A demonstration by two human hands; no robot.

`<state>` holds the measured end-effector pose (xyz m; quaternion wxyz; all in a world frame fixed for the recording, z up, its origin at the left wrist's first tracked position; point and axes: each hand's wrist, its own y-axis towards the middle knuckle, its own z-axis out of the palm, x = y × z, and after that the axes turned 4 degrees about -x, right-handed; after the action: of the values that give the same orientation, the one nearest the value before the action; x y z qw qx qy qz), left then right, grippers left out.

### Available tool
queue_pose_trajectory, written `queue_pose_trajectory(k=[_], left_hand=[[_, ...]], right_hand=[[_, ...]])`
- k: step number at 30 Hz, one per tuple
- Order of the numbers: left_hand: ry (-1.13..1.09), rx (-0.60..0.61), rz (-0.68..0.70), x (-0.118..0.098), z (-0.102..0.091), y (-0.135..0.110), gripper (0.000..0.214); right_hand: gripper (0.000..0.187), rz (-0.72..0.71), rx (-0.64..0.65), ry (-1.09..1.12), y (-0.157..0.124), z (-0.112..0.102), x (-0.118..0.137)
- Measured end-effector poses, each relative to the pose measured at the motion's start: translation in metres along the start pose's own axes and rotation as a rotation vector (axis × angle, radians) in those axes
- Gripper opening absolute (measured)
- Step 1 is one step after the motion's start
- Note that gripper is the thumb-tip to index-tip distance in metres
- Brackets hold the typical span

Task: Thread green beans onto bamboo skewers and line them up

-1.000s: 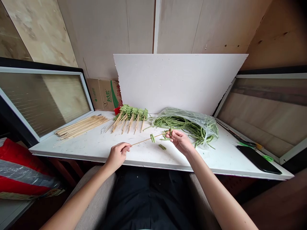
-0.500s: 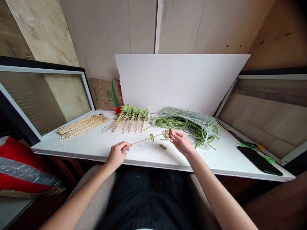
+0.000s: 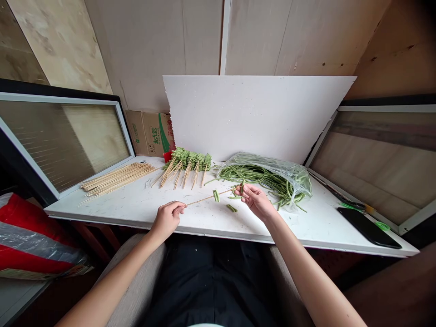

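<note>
Across the white table (image 3: 320, 227): skewer and cut beans

Far left, bamboo sticks (image 3: 117, 180), heaped. Left hand (image 3: 166, 219), clamped on one skewer's (image 3: 200, 200) near end; threaded midway, cut bean pieces (image 3: 216, 195). Right hand (image 3: 256, 200), fingers pinching a green piece (image 3: 242, 185) at its far end. Rightward, bagged long beans (image 3: 259, 176); black phone (image 3: 369, 228).
</note>
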<state>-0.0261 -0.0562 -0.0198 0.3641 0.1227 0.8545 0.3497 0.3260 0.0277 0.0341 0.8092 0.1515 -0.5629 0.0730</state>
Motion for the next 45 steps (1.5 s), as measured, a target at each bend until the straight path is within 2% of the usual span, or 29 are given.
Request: queue_pose_trajectory(k=[13, 23, 30, 36, 45], left_hand=[[0.088, -0.072, 0.028, -0.005, -0.005, 0.000, 0.032], [0.201, -0.076, 0.084, -0.007, -0.008, -0.004, 0.041], [0.198, -0.090, 0.100, -0.008, -0.008, -0.005, 0.042], [0.155, -0.021, 0.124, -0.004, -0.010, -0.003, 0.046], [0.052, 0.135, 0.107, 0.004, -0.008, -0.003, 0.046]], right_hand=[[0.033, -0.016, -0.052, -0.064, -0.001, 0.005, 0.000], [0.034, 0.007, -0.087, -0.034, -0.004, 0.012, -0.003], [0.036, 0.010, -0.119, -0.038, -0.003, 0.014, -0.010], [0.030, -0.046, -0.142, -0.036, -0.005, 0.020, -0.008], [0.025, -0.157, -0.072, -0.166, -0.010, 0.023, 0.000]])
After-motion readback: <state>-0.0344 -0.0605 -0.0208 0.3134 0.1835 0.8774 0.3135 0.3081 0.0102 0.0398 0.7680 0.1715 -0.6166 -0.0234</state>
